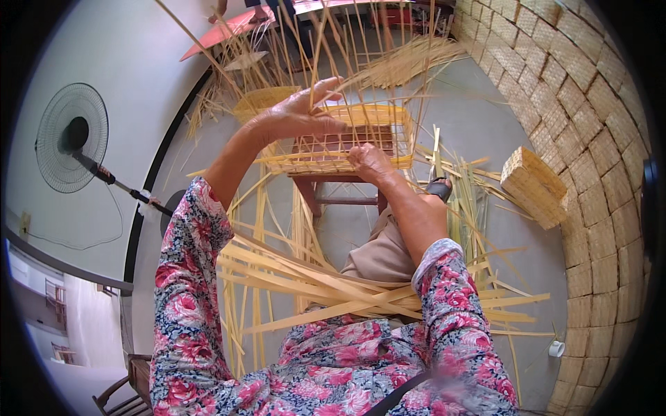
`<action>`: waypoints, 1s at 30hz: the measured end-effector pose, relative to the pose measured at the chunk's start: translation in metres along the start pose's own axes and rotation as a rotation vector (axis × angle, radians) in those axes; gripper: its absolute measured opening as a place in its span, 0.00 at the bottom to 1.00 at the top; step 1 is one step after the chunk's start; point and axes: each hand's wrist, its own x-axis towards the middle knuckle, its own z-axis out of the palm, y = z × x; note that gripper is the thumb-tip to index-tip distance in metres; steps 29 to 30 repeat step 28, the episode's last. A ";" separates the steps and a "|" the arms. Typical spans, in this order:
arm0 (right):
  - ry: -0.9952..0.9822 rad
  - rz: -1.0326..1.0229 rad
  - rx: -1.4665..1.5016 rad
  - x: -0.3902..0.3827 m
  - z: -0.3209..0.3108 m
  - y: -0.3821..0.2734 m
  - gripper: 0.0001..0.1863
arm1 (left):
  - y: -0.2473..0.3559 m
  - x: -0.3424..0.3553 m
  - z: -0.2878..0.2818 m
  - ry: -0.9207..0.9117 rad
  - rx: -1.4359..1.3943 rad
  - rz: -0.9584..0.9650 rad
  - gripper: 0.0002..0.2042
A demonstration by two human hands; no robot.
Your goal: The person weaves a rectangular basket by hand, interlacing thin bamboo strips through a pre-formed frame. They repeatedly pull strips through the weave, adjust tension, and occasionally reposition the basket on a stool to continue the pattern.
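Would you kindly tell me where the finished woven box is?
In the head view, the finished woven box lies on the floor at right, beside the woven wall, right of the right hand.

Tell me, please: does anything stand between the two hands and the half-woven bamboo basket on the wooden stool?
Nothing visible does. The left hand already rests on the upright strips of the half-woven basket, and the right hand touches its near edge. The loose bamboo strips lie lower, across the lap.

Sleeves [186,277] pink-red floral on blue; strips [326,291] pale yellow (basket [361,139] too); stool [333,184] reddish-brown.
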 end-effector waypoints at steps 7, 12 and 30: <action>-0.017 0.030 -0.013 -0.006 -0.013 -0.015 0.11 | 0.032 0.023 0.016 -0.264 0.098 0.019 0.26; -0.061 0.018 -0.052 -0.007 -0.015 -0.020 0.11 | 0.038 0.046 0.046 -0.237 0.175 0.075 0.27; 0.031 -0.203 -0.333 -0.115 -0.199 0.030 0.06 | -0.017 0.039 0.035 -0.003 0.573 0.691 0.09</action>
